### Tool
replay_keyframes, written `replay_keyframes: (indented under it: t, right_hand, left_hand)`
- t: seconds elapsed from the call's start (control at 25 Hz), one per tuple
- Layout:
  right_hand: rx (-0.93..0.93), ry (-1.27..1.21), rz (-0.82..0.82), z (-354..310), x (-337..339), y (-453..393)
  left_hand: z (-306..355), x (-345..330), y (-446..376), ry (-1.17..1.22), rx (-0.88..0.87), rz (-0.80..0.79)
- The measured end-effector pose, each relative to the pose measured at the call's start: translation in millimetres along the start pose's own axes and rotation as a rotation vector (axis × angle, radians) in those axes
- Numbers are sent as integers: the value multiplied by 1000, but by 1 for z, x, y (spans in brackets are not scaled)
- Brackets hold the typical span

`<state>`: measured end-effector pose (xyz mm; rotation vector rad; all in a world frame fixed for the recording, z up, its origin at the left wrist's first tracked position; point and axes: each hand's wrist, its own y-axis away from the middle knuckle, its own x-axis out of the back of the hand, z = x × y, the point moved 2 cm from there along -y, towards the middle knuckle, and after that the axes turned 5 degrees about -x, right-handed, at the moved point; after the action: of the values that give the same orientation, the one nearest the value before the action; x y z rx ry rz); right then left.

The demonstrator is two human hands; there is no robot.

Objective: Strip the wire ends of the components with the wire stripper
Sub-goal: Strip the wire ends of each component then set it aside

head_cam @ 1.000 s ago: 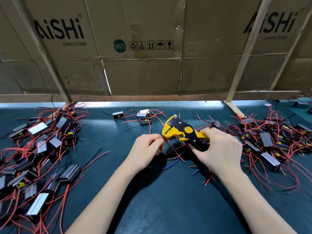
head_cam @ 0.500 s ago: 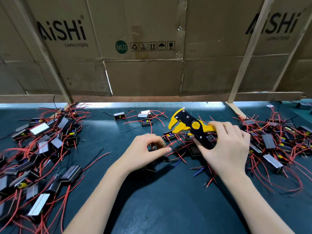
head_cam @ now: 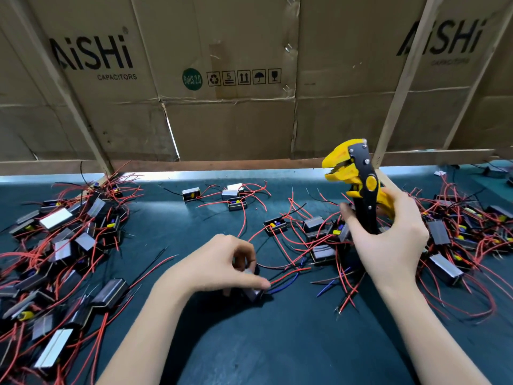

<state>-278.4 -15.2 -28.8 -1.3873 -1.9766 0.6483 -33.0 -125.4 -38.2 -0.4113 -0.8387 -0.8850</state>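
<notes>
The right hand grips the handles of the yellow-and-black wire stripper, holding it upright above the tabletop with its head raised and nothing visibly caught in its mouth. Left of the stripper and lower, the left hand pinches a small boxed component resting on the tabletop, its red and blue leads trailing toward the stripper. No wire is in the tool, so this looks like a pause between cuts, with the held component being repositioned or set aside. Far left of the stripper lies a big heap of components; just right of it a second heap; a few loose ones sit to its left near the cardboard wall. Which heap is finished cannot be told, since the wire tips are too small to read. Judging by the sheer quantity, much work probably remains.
</notes>
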Motion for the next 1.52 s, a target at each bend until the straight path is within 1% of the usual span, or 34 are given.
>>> replay_keyframes:
  t: [0.04, 0.12, 0.16, 0.2, 0.24, 0.28, 0.32, 0.36, 0.4, 0.44, 0.48, 0.56, 0.6, 0.64, 0.68, 0.72, 0.76, 0.8, 0.84, 1.04, 1.12, 1.2, 1.28, 1.32, 1.4, 1.44, 1.48, 1.52]
  right_hand:
    - [-9, -32, 0, 0, 0, -1]
    - [-31, -52, -5, 2, 0, -2]
    - [-40, -55, -8, 2, 0, -2]
    - [-48, -61, -9, 2, 0, -2]
    - [-57, -77, -9, 2, 0, -2]
    - [-66, -104, -6, 2, 0, -2]
    - [-72, -142, 0, 1, 2, -3]
    - [-76, -189, 9, 0, 3, -4]
    - [-80, -241, 18, -1, 5, -4]
    - [-88, -300, 26, -4, 7, -5]
    - [-100, -358, 30, -6, 7, -5]
    - [-118, -412, 34, -9, 6, -5]
    - [-113, -411, 29, -10, 6, -5]
    - [-99, -402, 20, -10, 5, -4]
    - [-76, -384, 8, -10, 5, -3]
    - [-45, -350, -2, -9, 5, -3]
    - [-9, -307, -7, -9, 5, -2]
    - [23, -266, -9, -8, 5, -2]
    - [42, -241, -11, -8, 5, -2]
    - [70, -256, -54, -9, 2, 1]
    - [73, -269, -66, -8, 2, 1]
    - [66, -286, -71, -8, 1, 0]
    - [29, -338, -75, -9, -1, 1]
    - [-3, -393, -83, -9, -2, 2]
    - [-57, -490, -101, -8, -4, 5]
    - [-74, -508, -107, -7, -5, 5]
    - [-91, -511, -112, -6, -6, 5]
    - [-110, -503, -117, -5, -6, 4]
  left_hand:
    - [3, -5, -4, 47, 16, 72]
    - [8, -15, -13, 83, 34, 315]
    - [12, -21, -16, 145, 21, 414]
    - [15, -26, -19, 273, -11, 447]
    - [20, -29, -21, 418, -48, 405]
    - [22, -33, -21, 542, -99, 310]
    - [23, -34, -21, 588, -142, 230]
    - [21, -32, -19, 574, -167, 195]
    - [17, -26, -18, 526, -168, 220]
    - [10, -16, -16, 459, -141, 313]
    - [1, -3, -13, 374, -80, 464]
    - [-26, 29, 0, 105, 131, 827]
    - [-40, 44, 10, -50, 257, 979]
    - [-54, 57, 21, -188, 381, 1087]
    - [-69, 66, 31, -303, 505, 1127]
    - [-82, 70, 40, -386, 631, 1103]
    - [-91, 72, 47, -437, 739, 1047]
    - [-98, 71, 51, -465, 816, 991]
    - [-103, 71, 53, -484, 858, 956]
    - [-111, 74, 52, -562, 868, 959]
    - [-112, 72, 49, -581, 879, 932]
    - [-110, 69, 46, -580, 848, 890]
    - [-101, 67, 40, -548, 749, 868]
    - [-92, 65, 35, -520, 663, 883]
    - [-63, 53, 22, -364, 392, 911]
    - [-49, 44, 14, -262, 228, 859]
    - [-36, 35, 6, -202, 80, 748]
    - [-26, 24, 0, -197, -23, 605]
